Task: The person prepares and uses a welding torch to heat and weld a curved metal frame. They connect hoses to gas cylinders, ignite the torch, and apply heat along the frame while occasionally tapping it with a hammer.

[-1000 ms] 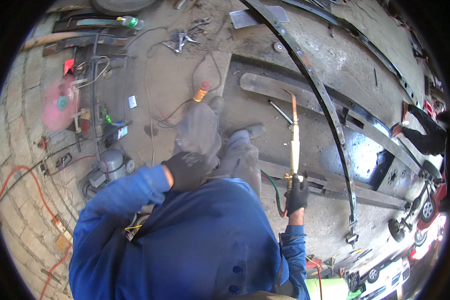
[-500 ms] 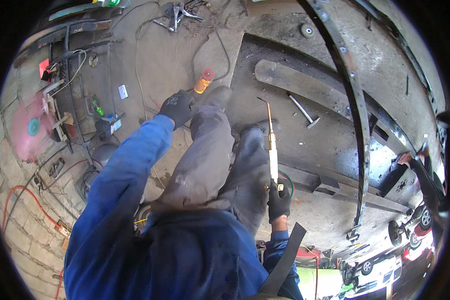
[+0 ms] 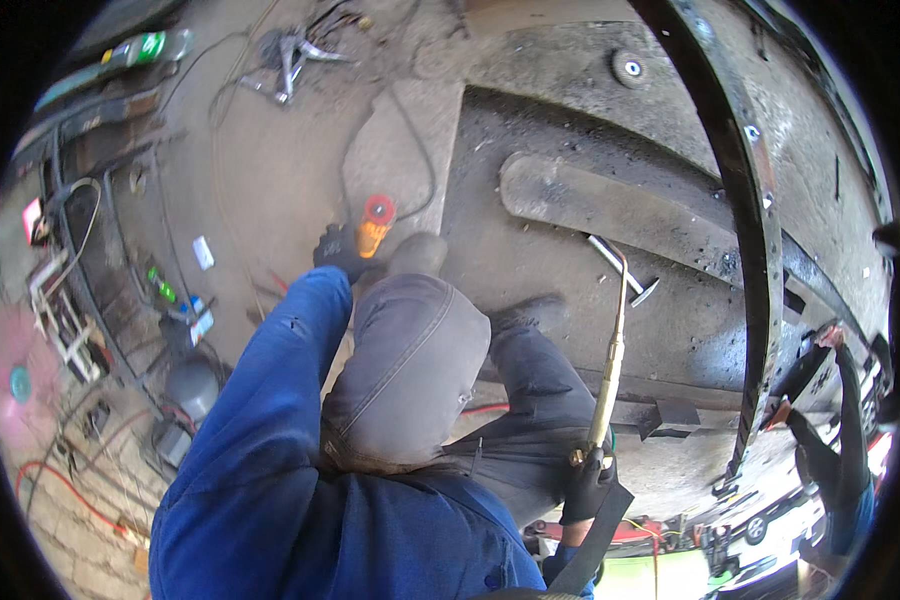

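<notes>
My right hand (image 3: pixel 590 486), in a black glove, is closed around the handle of a brass gas torch (image 3: pixel 612 375). Its thin bent tip points away from me and appears over a hammer (image 3: pixel 644 293) lying on the dark metal plate. Reaching forward past my bent knee, my left hand (image 3: pixel 340 253) is gloved in black too. It is right beside an orange power tool with a red round end (image 3: pixel 373 238), which looks like an angle grinder. Its fingers are dark and partly hidden, so whether they touch the tool is unclear.
A long curved steel beam (image 3: pixel 755 230) crosses the right side, with a curved flat metal piece (image 3: pixel 610 205) beside it. Another person's arm (image 3: pixel 852 430) reaches in at far right. At left stand a metal frame (image 3: pixel 90 270) and a pink fan (image 3: pixel 20 370). Clamps (image 3: pixel 290 65) lie ahead.
My body has leaned down and my knees are bent more. My left hand has come close beside the orange tool. The torch, still in my right hand, has swung nearer the hammer in view.
</notes>
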The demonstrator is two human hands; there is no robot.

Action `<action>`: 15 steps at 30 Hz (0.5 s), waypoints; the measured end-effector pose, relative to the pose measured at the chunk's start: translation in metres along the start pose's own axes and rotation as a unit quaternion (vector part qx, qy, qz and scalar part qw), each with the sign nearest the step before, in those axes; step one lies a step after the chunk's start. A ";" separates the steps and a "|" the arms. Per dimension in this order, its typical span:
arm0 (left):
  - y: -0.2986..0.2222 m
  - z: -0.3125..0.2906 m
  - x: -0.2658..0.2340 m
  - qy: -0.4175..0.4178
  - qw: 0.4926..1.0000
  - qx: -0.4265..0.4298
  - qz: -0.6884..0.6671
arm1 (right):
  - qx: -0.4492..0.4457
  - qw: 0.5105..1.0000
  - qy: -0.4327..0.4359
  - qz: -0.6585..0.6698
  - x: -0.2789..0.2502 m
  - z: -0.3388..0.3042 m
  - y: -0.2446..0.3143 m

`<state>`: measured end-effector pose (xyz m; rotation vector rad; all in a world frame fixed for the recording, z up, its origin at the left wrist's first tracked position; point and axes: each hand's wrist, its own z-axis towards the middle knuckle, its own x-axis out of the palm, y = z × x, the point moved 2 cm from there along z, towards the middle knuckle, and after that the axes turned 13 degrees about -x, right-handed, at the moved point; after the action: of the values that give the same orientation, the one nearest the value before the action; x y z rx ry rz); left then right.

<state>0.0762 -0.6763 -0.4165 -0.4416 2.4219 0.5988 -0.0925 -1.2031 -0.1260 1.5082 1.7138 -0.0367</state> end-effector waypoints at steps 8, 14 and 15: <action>0.001 0.122 0.085 0.014 0.980 0.146 -0.134 | -0.088 0.990 -0.066 0.089 0.043 -0.005 0.016; 0.008 0.140 0.071 0.057 0.982 0.109 -0.144 | -0.158 0.979 -0.069 0.108 0.058 -0.021 0.046; 0.007 0.139 0.064 0.058 0.981 0.104 -0.153 | -0.163 0.979 -0.061 0.109 0.057 -0.021 0.049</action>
<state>0.0896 -0.6101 -0.5535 -0.7588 2.4245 0.1899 -0.0591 -1.1328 -0.1221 1.4058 1.3732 0.2511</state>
